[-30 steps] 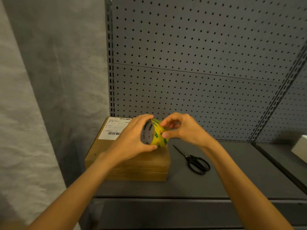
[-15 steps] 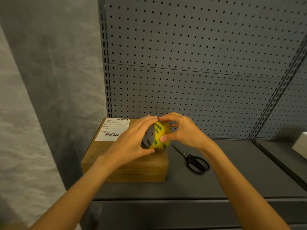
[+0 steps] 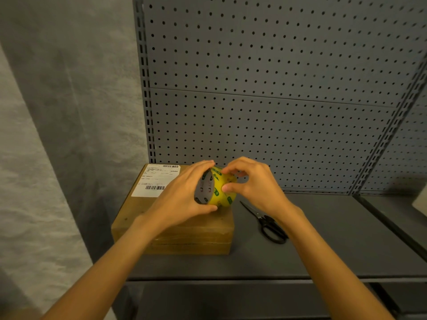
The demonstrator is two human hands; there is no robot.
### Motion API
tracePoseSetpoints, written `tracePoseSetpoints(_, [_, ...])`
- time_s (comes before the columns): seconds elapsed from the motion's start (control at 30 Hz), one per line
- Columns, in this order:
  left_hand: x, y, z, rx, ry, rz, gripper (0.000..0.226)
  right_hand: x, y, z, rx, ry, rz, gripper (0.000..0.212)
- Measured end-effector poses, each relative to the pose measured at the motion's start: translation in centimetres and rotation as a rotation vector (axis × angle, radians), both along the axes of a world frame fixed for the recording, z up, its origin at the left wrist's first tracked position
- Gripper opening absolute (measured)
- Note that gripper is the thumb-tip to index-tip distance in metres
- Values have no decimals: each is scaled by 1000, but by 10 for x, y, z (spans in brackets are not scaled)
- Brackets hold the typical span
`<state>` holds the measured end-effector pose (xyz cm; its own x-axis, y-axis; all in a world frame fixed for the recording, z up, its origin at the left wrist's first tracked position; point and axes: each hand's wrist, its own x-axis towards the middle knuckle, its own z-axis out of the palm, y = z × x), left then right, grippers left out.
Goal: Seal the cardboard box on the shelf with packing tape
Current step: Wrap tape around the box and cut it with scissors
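A flat brown cardboard box (image 3: 184,234) lies on the left end of the grey shelf (image 3: 323,245), with a white shipping label (image 3: 157,180) at its back left corner. Above the box top I hold a roll of yellow packing tape with green print (image 3: 218,189). My left hand (image 3: 182,196) wraps the roll's left side, its core facing me. My right hand (image 3: 254,183) grips the roll's right side with thumb and fingertips pressed on the outer surface. No loose tape end shows.
Black scissors (image 3: 268,224) lie closed on the shelf just right of the box. A grey pegboard back panel (image 3: 277,88) rises behind. A pale object (image 3: 419,203) sits at the far right edge. A grey wall stands left of the shelf.
Both hands stay on the roll above the box. My right fingers have shifted slightly on the roll's outer surface. The view has moved a little.
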<state>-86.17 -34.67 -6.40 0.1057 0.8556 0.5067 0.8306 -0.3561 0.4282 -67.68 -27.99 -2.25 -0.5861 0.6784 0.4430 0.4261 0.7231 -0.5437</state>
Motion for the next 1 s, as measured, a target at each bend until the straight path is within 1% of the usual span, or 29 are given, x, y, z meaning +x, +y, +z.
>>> tracePoseSetpoints(0.13, [1,1,0,-7,-45,29,95,0,-1,-3,13,42,-1,21])
tracePoseSetpoints(0.37, [9,2,-4,38,-69,81,91,2,-1,-10,35,77,-1,9])
tracePoseSetpoints(0.47, [13,0,-7,60,-77,97,90,5,1,-17,2,163,-15,14])
tracePoseSetpoints(0.53, [13,-4,-9,48,-88,107,91,7,3,-20,-80,251,-54,18])
tracePoseSetpoints(0.6, [9,-7,-11,35,-96,115,91,7,5,-22,-140,292,-71,20])
tracePoseSetpoints(0.73, [5,-12,-13,62,-91,90,83,2,5,-16,-178,222,23,30])
tracePoseSetpoints(0.9, [6,-15,-13,73,-112,54,76,-10,4,-1,-144,28,110,28])
tracePoseSetpoints(1.0, [7,-17,-12,75,-117,32,78,-16,3,2,-131,-46,134,26])
